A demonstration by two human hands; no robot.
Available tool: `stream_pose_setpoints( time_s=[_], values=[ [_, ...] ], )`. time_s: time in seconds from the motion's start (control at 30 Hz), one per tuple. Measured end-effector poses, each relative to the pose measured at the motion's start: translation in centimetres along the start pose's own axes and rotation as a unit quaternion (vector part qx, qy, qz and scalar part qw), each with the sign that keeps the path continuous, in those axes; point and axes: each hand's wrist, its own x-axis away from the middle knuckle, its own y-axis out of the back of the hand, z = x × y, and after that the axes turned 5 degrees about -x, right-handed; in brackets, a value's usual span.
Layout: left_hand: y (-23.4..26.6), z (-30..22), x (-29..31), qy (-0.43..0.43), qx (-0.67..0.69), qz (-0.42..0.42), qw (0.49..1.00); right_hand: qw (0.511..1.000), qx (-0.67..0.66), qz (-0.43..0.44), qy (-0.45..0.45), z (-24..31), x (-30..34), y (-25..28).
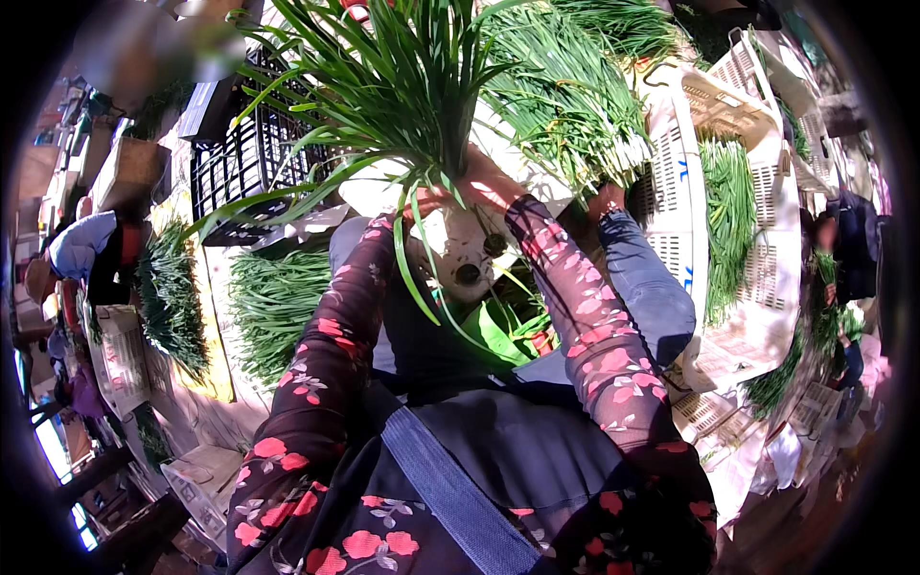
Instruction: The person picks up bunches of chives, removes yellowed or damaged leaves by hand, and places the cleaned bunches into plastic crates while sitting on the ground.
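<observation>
Both my hands are closed around the base of a large bunch of long, flat green leaves, which look like Chinese chives (402,96). My left hand (428,203) grips from the left and my right hand (487,182) from the right, close together. The leaves fan upward and away, and a few long ones droop over my left wrist. Just under my hands is a pale, dirt-spotted surface (446,244) with two dark round spots or holes. Some broad green leaves (494,331) lie between my legs. The fingers are partly hidden by leaves.
A thick pile of chives (565,96) lies ahead to the right, beside a white plastic crate (661,187) holding more chives (730,220). At left are a black crate (216,182), another chive pile (278,307) and darker greens (172,297). A person (84,251) bends over farther left.
</observation>
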Motion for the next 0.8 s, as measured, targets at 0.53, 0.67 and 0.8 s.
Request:
stream_pose_setpoints(
  time_s=[0.53, 0.67, 0.8],
  values=[
    [-10.4, -3.0, 4.3, 0.221, 0.621, -0.112, 0.743, 0.797, 0.517, -0.266, -0.165, -2.9, 5.4, -2.4],
    [-11.2, 0.1, 5.9, 0.196, 0.630, -0.100, 0.745, 0.920, 0.123, -0.304, -0.216, -3.4, 9.0, -2.9],
    [-11.6, -3.1, 5.6, 0.214, 0.573, -0.111, 0.783, 0.936, -0.019, -0.255, -0.240, -1.6, 14.4, -6.2]
  ],
)
